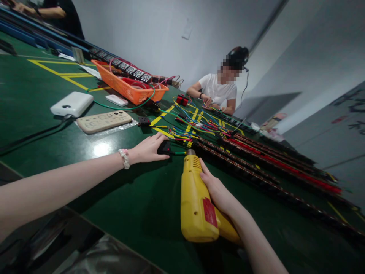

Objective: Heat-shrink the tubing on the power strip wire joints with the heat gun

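Note:
My right hand (213, 184) is wrapped round the handle of a yellow heat gun (195, 201), its metal nozzle pointing away from me. Just beyond the nozzle run coloured wires (180, 153) with green, yellow and red sleeves. My left hand (151, 149) grips a black connector block (164, 149) on the table, thumb on the near side and fingers over the far side. The wires lead from that block toward a long dark strip (242, 167) with copper-coloured parts. A second black block (144, 121) lies a little farther off.
The green table (128, 205) carries a white power bank (72, 104) with a black cable, a patterned phone (104, 121) and a small white case (116, 100). Behind them stands an orange basket (119, 85) of parts. A person in a white shirt (218, 89) handles wires across the table; another works far left.

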The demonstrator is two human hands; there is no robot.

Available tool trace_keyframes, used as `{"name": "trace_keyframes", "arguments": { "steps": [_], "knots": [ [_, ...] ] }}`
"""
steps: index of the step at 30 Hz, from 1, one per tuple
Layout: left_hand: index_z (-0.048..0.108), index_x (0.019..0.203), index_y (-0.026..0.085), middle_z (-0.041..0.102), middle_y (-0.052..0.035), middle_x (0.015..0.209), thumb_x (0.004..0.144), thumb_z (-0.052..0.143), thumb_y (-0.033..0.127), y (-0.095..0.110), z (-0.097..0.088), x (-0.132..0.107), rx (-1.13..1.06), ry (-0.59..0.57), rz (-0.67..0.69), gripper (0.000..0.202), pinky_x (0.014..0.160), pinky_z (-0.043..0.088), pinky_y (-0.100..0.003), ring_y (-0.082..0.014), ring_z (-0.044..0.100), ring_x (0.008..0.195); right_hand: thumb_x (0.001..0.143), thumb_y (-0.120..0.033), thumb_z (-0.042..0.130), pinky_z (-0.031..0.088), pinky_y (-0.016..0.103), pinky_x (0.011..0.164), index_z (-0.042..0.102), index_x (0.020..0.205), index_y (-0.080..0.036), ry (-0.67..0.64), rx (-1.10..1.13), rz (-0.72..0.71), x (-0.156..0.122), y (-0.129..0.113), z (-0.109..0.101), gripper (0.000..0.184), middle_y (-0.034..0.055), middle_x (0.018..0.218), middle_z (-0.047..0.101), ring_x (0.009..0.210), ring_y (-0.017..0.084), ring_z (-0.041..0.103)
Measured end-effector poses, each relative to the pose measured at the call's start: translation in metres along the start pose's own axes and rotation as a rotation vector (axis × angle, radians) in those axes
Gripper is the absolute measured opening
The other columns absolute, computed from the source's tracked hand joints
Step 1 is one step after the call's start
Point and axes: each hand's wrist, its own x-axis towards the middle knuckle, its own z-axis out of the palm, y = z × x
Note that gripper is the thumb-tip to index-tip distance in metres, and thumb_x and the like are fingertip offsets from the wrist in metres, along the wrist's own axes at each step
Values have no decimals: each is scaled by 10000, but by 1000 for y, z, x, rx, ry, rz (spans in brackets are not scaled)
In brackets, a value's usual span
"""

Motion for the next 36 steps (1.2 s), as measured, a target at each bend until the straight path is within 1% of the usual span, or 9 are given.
{"name": "trace_keyframes", "arguments": {
  "steps": [3, 7, 13, 18, 22, 25, 29, 33, 36],
  "knots": [
    [440, 1208, 143, 449, -103, 1164, 772, 474, 542, -5, 3, 2, 51, -1, 3, 592, 881, 384, -289, -194, 476, 1027, 790, -721, 120, 308, 360, 1014, 3, 1417, -324, -32, 27, 44, 1, -6, 2, 752, 54, 1214, 492, 1113, 167, 483],
    [441, 1220, 138, 468, -97, 1151, 793, 461, 526, -7, 4, 4, 90, -1, 21, 577, 911, 383, -315, -198, 460, 1055, 768, -746, 96, 346, 365, 953, 4, 1420, -323, -54, 0, 37, 1, -14, 6, 782, 68, 1147, 531, 1047, 186, 524],
    [388, 1295, 139, 452, -106, 1163, 792, 480, 486, -7, 5, 3, 109, 33, 44, 618, 909, 404, -296, -184, 473, 1033, 779, -736, 118, 380, 319, 902, 42, 1435, -258, -37, 14, -27, 2, -32, 23, 814, 83, 1121, 545, 976, 168, 547],
    [401, 1294, 191, 421, -73, 1216, 789, 493, 407, -3, 4, 1, 141, 84, 15, 557, 886, 423, -256, -155, 486, 1031, 803, -701, 139, 372, 358, 919, 26, 1421, -327, 15, -5, -112, -6, -44, 28, 732, 64, 1166, 520, 1058, 195, 516],
    [465, 1250, 217, 464, -54, 1185, 813, 462, 468, -1, 0, 2, 161, 95, -3, 504, 890, 417, -274, -162, 484, 1033, 803, -680, 244, 338, 387, 979, 55, 1401, -394, 30, -57, -214, -16, -43, 25, 690, 15, 1279, 429, 1156, 204, 448],
    [541, 1168, 204, 497, -60, 1149, 829, 416, 533, -5, -1, 5, 147, 93, -29, 489, 898, 407, -296, -177, 476, 1044, 796, -681, 267, 315, 388, 1017, 88, 1406, -374, -10, -51, -249, -21, -39, 24, 706, 30, 1240, 452, 1151, 183, 442],
    [543, 1158, 199, 488, -58, 1173, 826, 422, 542, -10, -1, 6, 78, 91, -18, 492, 920, 401, -284, -168, 471, 1068, 778, -684, 318, 310, 365, 1040, 86, 1411, -357, -59, 33, -283, -23, -34, 24, 750, 33, 1258, 432, 1151, 165, 441],
    [533, 1173, 194, 496, -59, 1161, 827, 415, 548, -9, -4, 5, 48, 63, 7, 508, 918, 404, -261, -155, 485, 1055, 774, -669, 358, 317, 375, 1034, 108, 1398, -391, -61, 55, -243, -18, -34, 25, 727, 3, 1338, 360, 1185, 182, 426],
    [535, 1168, 214, 509, -44, 1155, 838, 379, 561, -7, -6, 5, 56, 43, -23, 503, 903, 407, -260, -153, 499, 1045, 789, -662, 331, 377, 349, 965, 134, 1407, -353, -93, 83, -190, -14, -34, 24, 719, 32, 1276, 435, 1084, 171, 502]
  ]
}}
